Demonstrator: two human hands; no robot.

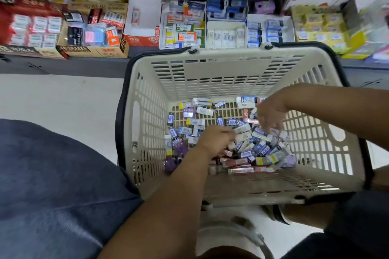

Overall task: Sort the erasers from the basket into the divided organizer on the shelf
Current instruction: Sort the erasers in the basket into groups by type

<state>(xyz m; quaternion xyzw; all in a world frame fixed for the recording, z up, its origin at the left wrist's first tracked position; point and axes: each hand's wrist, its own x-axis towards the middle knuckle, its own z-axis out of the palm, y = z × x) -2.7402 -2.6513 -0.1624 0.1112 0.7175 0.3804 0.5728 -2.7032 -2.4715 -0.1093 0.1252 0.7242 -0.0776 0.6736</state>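
Note:
A cream plastic basket (pixel 210 73) with black handles stands on the floor below the shelf. Several small wrapped erasers (pixel 240 162) in white, blue, purple and red lie piled on its bottom. My left hand (pixel 214 140) is down in the basket, and its fingers pinch a white eraser (pixel 242 128). My right hand (pixel 270 112) reaches in from the right with its fingers pointing down into the pile. They are blurred, so I cannot make out a grip. The white divided organizer (pixel 226 24) sits on the shelf just behind the basket, and its compartments hold erasers.
Cardboard display boxes of erasers line the shelf: a 4B eraser box (pixel 92 50) at left, an open white box (pixel 143 17) with one eraser, and yellow boxes (pixel 322 27) at right. My knee in dark cloth (pixel 52 174) fills the lower left. Pale floor (pixel 63 94) lies left of the basket.

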